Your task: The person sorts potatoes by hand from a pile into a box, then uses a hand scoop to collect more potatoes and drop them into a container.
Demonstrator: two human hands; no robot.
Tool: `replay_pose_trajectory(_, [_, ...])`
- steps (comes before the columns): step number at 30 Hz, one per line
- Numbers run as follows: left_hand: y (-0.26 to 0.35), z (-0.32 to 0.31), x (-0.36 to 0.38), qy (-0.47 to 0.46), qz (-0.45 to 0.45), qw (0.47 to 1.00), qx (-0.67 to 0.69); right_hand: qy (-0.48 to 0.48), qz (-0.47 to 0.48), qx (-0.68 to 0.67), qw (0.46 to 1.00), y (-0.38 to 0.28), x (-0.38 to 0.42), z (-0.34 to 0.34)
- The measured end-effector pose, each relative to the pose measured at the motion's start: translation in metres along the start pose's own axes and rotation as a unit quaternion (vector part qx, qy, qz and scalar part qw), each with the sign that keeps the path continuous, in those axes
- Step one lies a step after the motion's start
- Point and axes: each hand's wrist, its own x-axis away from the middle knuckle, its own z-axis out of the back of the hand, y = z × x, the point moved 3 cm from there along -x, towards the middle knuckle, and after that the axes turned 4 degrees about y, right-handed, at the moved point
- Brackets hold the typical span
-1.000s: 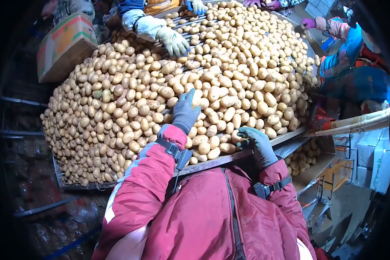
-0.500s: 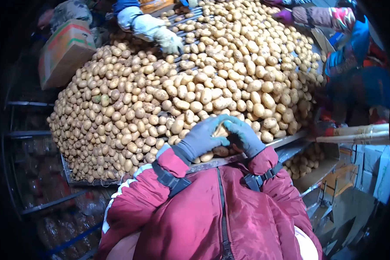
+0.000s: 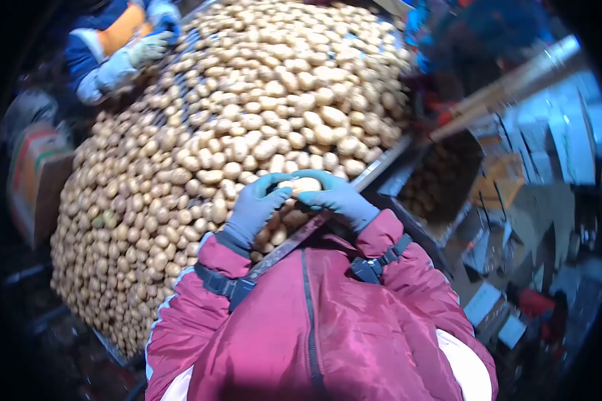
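A pale potato [image 3: 306, 185] sits between my two gloved hands, just above the near edge of the heap. My right hand [image 3: 338, 199] closes around its right side, fingers behind and thumb in front. At its left end, the curled fingers and thumb of my left hand [image 3: 253, 207] grip it too. Both gloves are grey with green fingertips. More potatoes [image 3: 267, 144] spread in a large heap beyond and below my hands. A metal rim [image 3: 291, 239] runs between the heap and my jacket.
Across the heap at upper left is another person's gloved hand [image 3: 147, 50]. A cardboard box [image 3: 43, 177] stands at left. A pole [image 3: 508, 87] slants at upper right, above a bin holding potatoes [image 3: 425, 184]. White boxes [image 3: 562, 130] stand farther right.
My view has swung to the right, so the heap and the left box appear farther left. My hands have parted slightly, showing more of the potato. The other person's hand has drawn toward their body.
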Motion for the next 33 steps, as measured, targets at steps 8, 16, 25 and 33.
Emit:
replay_pose_trajectory(8, [0.001,-0.049,-0.01,-0.127,0.036,0.991,0.032,0.275,0.012,-0.1,0.956,0.007,0.113,0.05])
replay_pose_trajectory(16, [-0.025,-0.028,-0.037,-0.131,0.039,0.99,0.043,0.541,0.052,-0.074,0.836,0.067,0.315,0.156])
replay_pose_trajectory(25, [-0.048,0.003,-0.025,-0.094,-0.068,0.989,-0.094,0.623,-0.101,0.071,0.773,0.158,0.378,0.202])
replay_pose_trajectory(33, [-0.034,0.101,0.003,0.198,-0.016,0.972,-0.122,0.308,0.041,0.068,0.948,0.011,0.121,0.129])
